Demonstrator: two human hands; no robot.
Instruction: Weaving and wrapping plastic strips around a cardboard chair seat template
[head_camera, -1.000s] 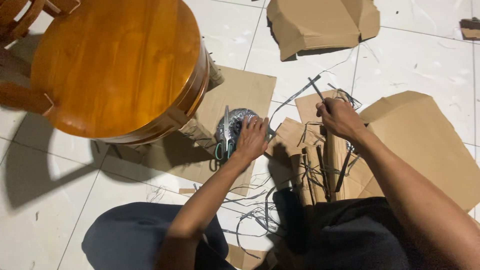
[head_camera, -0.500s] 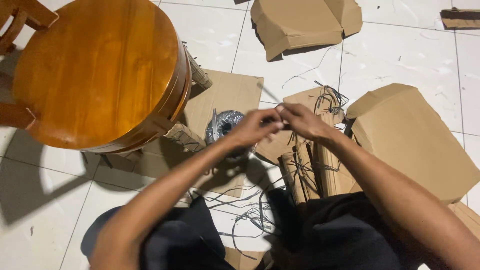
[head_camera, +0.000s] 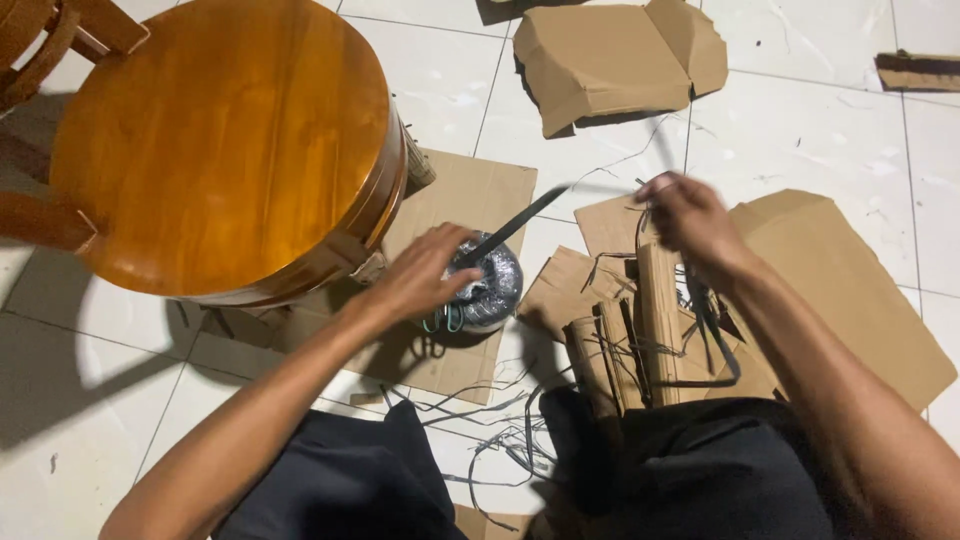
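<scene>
White floor tiles (head_camera: 820, 130) run under everything, strewn with cardboard pieces and thin offcuts, with a round wooden stool (head_camera: 220, 140) standing up at the far left. Half a second ago both hands met just above the roll of dark strapping band; now they have parted. Beside the stool's lower right edge, the left hand (head_camera: 425, 275) lies palm down on the roll of strapping band (head_camera: 490, 285), fingers spread loosely over its top, forearm stretched out from the lap. The right hand (head_camera: 690, 220) has swung well away from the stool, blurred with motion, fingers pinched narrow around the end of a black strap (head_camera: 515, 228) that runs taut from the roll up to its grip. Below that hand, farther from the stool, a bundle of rolled cardboard tubes (head_camera: 640, 340) stands between the knees. A flat cardboard sheet (head_camera: 470, 190) lies under the roll, touching the stool's base.
</scene>
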